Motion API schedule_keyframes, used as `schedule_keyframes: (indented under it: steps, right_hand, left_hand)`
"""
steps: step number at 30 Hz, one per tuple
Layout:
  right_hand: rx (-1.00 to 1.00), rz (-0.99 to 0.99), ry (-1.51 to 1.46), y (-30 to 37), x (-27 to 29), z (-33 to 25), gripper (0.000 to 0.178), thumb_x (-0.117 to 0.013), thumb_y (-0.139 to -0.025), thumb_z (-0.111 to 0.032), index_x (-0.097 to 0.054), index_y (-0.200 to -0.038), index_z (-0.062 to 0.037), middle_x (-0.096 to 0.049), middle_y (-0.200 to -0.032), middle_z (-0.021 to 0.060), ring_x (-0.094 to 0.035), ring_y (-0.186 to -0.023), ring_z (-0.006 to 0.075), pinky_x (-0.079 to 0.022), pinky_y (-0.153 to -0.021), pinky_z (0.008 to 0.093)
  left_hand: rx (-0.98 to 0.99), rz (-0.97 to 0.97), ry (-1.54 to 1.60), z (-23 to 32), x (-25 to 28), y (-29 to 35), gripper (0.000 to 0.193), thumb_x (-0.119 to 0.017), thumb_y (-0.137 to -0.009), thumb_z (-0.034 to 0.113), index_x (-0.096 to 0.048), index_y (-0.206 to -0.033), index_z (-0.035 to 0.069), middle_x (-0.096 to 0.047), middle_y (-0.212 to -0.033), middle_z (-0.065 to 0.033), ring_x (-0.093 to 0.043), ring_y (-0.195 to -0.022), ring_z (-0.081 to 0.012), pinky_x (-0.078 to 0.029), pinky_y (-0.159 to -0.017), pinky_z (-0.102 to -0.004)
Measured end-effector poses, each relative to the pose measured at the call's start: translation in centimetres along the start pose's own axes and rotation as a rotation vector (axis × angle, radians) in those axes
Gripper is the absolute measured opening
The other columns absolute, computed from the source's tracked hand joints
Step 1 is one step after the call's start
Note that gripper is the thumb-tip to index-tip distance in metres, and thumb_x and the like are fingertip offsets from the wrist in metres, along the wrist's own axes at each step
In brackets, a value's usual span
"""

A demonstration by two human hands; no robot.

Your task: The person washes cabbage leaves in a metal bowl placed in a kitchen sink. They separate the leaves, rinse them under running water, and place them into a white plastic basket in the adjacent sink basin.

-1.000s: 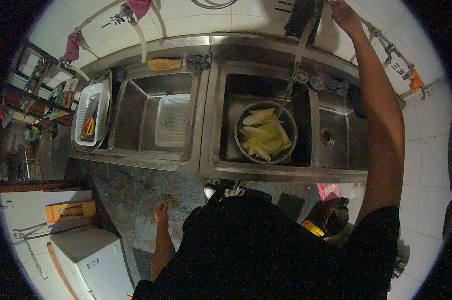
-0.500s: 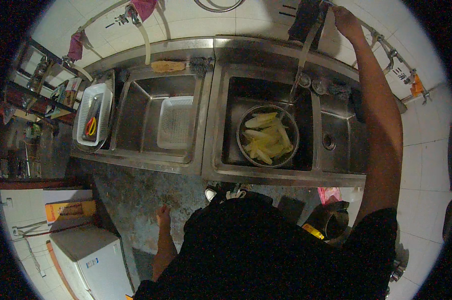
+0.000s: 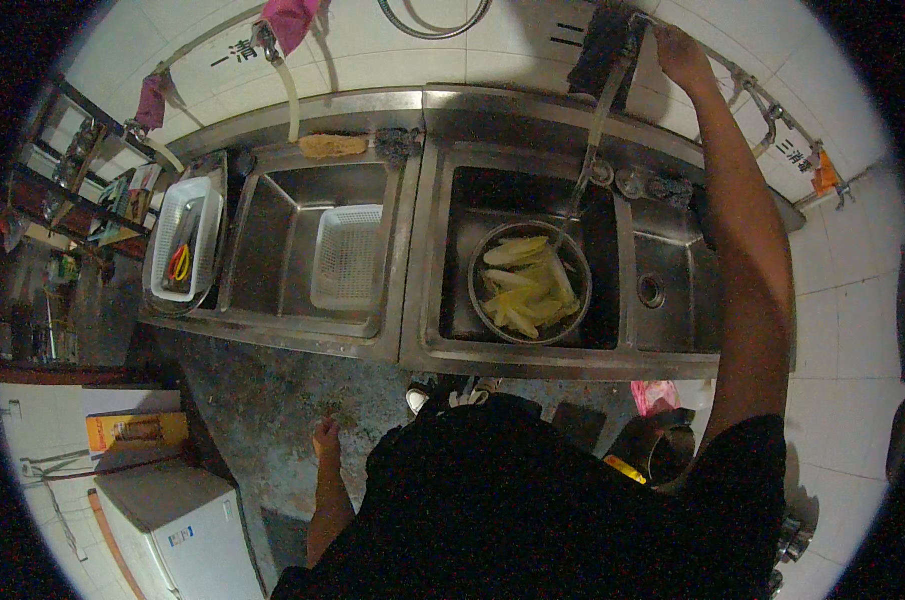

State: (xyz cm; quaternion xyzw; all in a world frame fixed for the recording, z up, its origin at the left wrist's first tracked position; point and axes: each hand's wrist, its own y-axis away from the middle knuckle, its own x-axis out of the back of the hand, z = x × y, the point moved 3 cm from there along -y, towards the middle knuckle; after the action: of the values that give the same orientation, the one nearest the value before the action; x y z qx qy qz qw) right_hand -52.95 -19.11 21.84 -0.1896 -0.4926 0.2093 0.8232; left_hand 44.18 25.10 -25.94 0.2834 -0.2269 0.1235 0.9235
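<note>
A person's right hand (image 3: pixel 682 58) meets the tap (image 3: pixel 637 32), upper right; left (image 3: pixel 326 438) curls loosely over open floor (image 3: pixel 262 400) — either's hold unclear — pale leaves (image 3: pixel 528 285) in a bowl (image 3: pixel 472 290), centre, near the sink's front edge (image 3: pixel 532 361)

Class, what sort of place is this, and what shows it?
Probably a kitchen washing area: rectangular stainless-steel sinks, a white perforated plastic basket in one, and, in another, a round grey bowl holding pale yellow-green leaves.
</note>
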Motion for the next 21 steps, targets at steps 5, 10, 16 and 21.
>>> schedule_keyframes:
  steps: [5, 10, 16, 21]
  right_hand:
    - [0.233, 0.228, 0.195, 0.8, -0.5, -0.2, 0.039, -0.049, -0.100, -0.020, -0.058, -0.134, -0.0037, -0.064, -0.130, 0.0220, -0.064, -0.117, 0.0426, -0.055, -0.099, 0.0506]
    - [0.069, 0.095, 0.173, 1.1, -1.7, 0.4, 0.041, -0.050, -0.098, -0.016, -0.056, -0.138, -0.0055, -0.061, -0.136, 0.0241, -0.063, -0.118, 0.0448, -0.055, -0.099, 0.0517]
    - [0.119, 0.191, 0.151, 0.8, -0.3, -0.7, 0.042, -0.052, -0.097, -0.013, -0.055, -0.137, -0.0043, -0.060, -0.134, 0.0272, -0.063, -0.116, 0.0473, -0.054, -0.101, 0.0522]
    - [-0.012, -0.057, 0.027, 0.5, 0.1, -0.9, 0.038, -0.052, -0.096, -0.010, -0.055, -0.134, -0.0012, -0.062, -0.126, 0.0278, -0.065, -0.111, 0.0468, -0.056, -0.097, 0.0531]
  left_hand:
    - [0.032, -0.004, -0.032, -3.6, -0.3, -1.5, 0.057, -0.072, -0.096, 0.031, -0.061, -0.139, -0.003, -0.066, -0.132, -0.0222, -0.064, -0.123, -0.0352, -0.049, -0.104, -0.0481]
    - [0.101, -0.054, -0.082, -3.5, 0.8, -1.5, 0.061, -0.071, -0.095, 0.035, -0.060, -0.140, -0.005, -0.062, -0.139, -0.0233, -0.061, -0.127, -0.0366, -0.048, -0.106, -0.0491]
    - [0.121, -0.106, -0.155, -2.6, 0.9, -1.6, 0.058, -0.071, -0.095, 0.031, -0.060, -0.139, -0.006, -0.063, -0.139, -0.0230, -0.062, -0.126, -0.0361, -0.049, -0.106, -0.0487]
    - [0.072, -0.001, -0.026, -4.0, -0.4, -2.0, 0.055, -0.071, -0.094, 0.025, -0.061, -0.137, -0.007, -0.065, -0.135, -0.0233, -0.063, -0.125, -0.0343, -0.049, -0.105, -0.0479]
